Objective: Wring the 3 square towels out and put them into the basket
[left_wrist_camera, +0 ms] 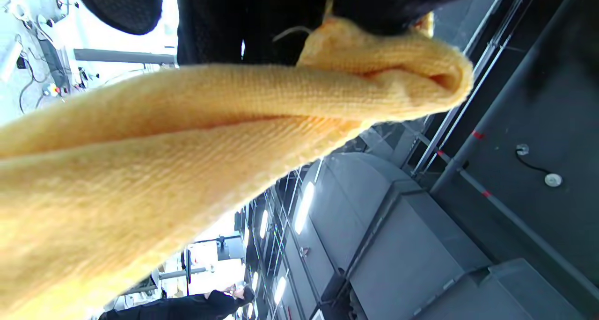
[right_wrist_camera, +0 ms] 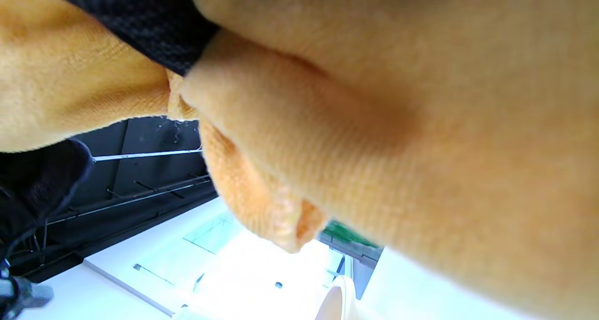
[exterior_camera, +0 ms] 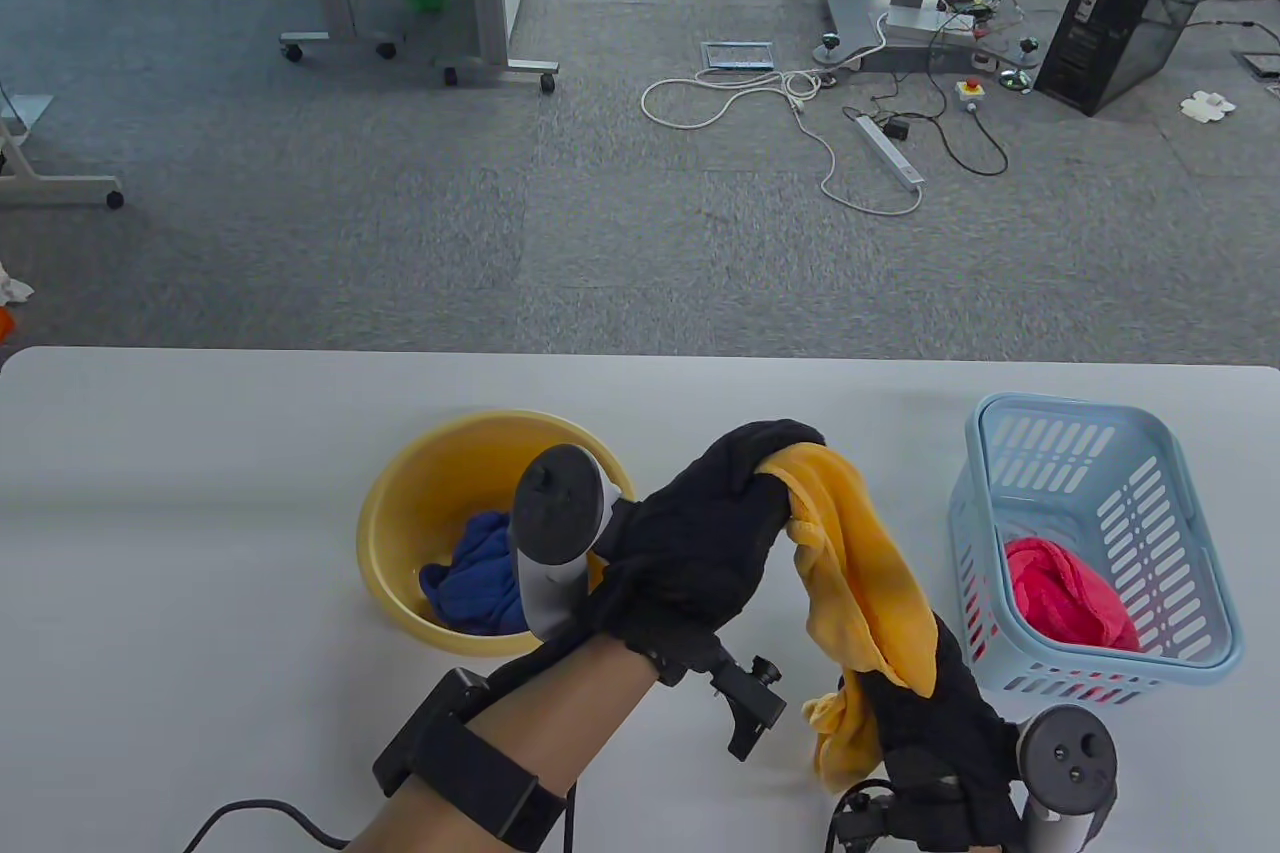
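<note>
Both hands hold an orange towel (exterior_camera: pixel 862 583) stretched between them above the table, between the bowl and the basket. My left hand (exterior_camera: pixel 735 493) grips its upper end with curled fingers. My right hand (exterior_camera: pixel 920 693) grips its lower end, and a loose tail hangs below it. The orange towel (left_wrist_camera: pixel 154 137) fills the left wrist view, and the orange towel (right_wrist_camera: pixel 398 137) fills the right wrist view as well. A blue towel (exterior_camera: pixel 475 583) lies in the yellow bowl (exterior_camera: pixel 400 503). A pink towel (exterior_camera: pixel 1065 593) lies in the light blue basket (exterior_camera: pixel 1160 453).
The basket stands at the right of the white table (exterior_camera: pixel 180 513), the bowl left of centre. Beyond the table's far edge lie grey carpet, cables (exterior_camera: pixel 790 93) and a black computer case (exterior_camera: pixel 1135 8).
</note>
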`<state>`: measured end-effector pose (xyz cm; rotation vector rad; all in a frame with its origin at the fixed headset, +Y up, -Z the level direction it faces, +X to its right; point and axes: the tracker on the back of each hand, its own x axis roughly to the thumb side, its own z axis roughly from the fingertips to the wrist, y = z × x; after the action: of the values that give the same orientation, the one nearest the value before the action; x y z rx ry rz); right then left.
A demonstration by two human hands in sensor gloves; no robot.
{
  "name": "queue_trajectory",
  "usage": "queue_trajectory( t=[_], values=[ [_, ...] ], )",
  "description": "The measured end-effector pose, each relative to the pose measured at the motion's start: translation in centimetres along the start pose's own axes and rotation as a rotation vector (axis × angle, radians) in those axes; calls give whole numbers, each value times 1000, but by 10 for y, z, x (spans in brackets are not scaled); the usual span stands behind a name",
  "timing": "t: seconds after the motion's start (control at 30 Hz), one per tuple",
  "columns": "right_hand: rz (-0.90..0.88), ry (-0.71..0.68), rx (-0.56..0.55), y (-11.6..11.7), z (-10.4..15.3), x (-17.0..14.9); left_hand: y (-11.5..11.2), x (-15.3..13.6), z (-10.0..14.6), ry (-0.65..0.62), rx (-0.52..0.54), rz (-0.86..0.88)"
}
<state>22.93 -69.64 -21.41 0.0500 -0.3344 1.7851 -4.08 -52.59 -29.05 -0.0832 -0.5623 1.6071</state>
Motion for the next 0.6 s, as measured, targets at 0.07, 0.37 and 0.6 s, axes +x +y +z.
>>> queue_trajectory(
  t=[0.07, 0.37, 0.6],
  values=[
    [4, -8, -14, -2, 0, 1, 7, -8, 2, 12, 22, 5],
    [-30, -38, -54, -11, 1, 6, 36, -61, 20, 91, 126, -13],
    [-35, -82, -89, -13, 3, 10, 54, -110, 36, 154, 167, -59]
  ],
)
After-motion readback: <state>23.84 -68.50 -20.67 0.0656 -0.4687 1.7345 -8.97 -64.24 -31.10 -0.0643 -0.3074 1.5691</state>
